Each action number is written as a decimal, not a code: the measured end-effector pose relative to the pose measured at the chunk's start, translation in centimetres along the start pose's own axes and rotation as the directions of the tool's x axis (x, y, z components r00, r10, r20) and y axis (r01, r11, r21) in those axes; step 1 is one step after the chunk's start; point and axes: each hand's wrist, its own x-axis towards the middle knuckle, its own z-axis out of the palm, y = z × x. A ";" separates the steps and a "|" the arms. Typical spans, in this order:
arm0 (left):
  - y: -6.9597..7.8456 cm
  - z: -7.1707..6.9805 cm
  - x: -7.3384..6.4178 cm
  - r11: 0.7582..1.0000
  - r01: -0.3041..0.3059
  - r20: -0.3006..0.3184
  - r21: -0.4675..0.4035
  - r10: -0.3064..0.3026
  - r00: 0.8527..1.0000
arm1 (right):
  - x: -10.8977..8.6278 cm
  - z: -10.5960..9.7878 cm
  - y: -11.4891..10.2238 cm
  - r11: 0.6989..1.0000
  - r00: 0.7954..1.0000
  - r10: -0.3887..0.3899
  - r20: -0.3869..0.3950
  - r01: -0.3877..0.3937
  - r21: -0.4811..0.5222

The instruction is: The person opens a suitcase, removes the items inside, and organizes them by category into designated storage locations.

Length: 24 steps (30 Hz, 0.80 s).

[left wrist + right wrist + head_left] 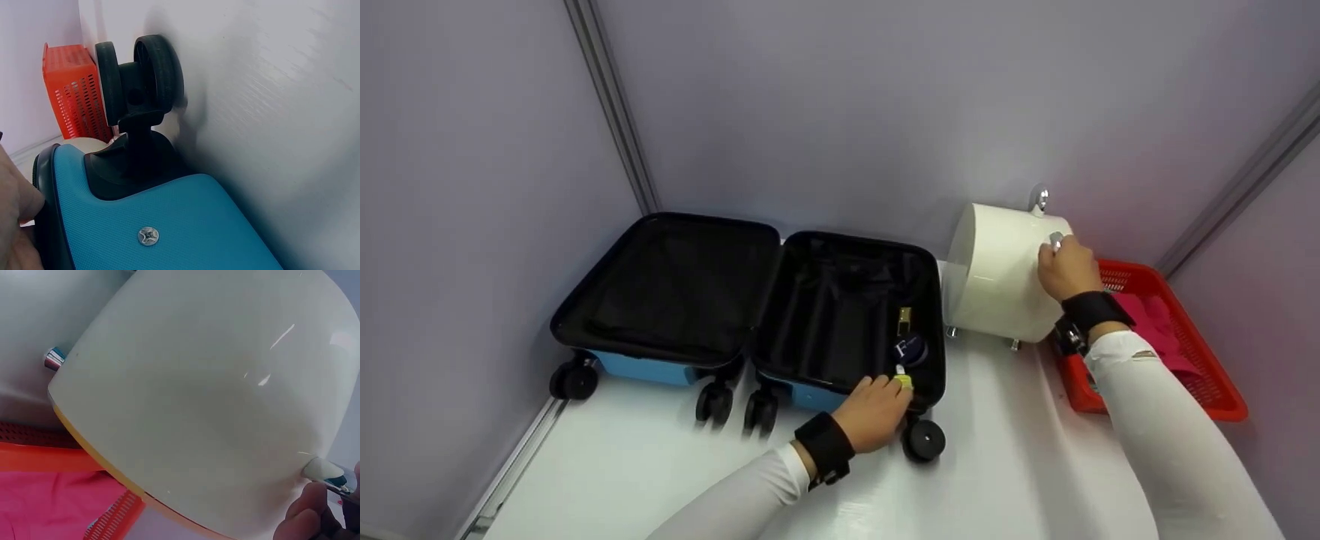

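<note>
- Hands at work over a white bench (997,450): at an open suitcase (682,292), our left hand (874,415) reaches over the right half's front rim, seemingly pinching a small yellow-green item (903,381) with a white top.
- Good handling here, we judge, means keeping the fingertips light, lowering the item without knocking its neighbours and letting it settle before the fingers ease away.
- Those neighbours, along the same half's right side: a dark blue round tin (910,350) and a gold box (905,319).
- At right, our right hand (1069,268) grips a small pale grey piece (1056,239) at the upper side of a white drum (1012,277); whether it is loose or a fitting, we cannot tell. A hard tug could rock the drum, so we would favour a steady hold.
- Between suitcase and red basket (1132,268), the drum lies on its side on chrome feet (1015,345), a chrome ring (1039,196) on top.
- In the way: the raised rim beneath our left fingers, a black castor (922,439) just beside that hand, and our right sleeve (1177,442) crossing the basket and its pink cloth (1159,330).
</note>
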 end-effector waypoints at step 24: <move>-0.3 -0.3 0.0 1.000 0.009 0.023 -0.029 -0.008 1.000 | -1.4 -1.4 -0.5 0.994 0.995 -0.021 0.097 0.031 -0.102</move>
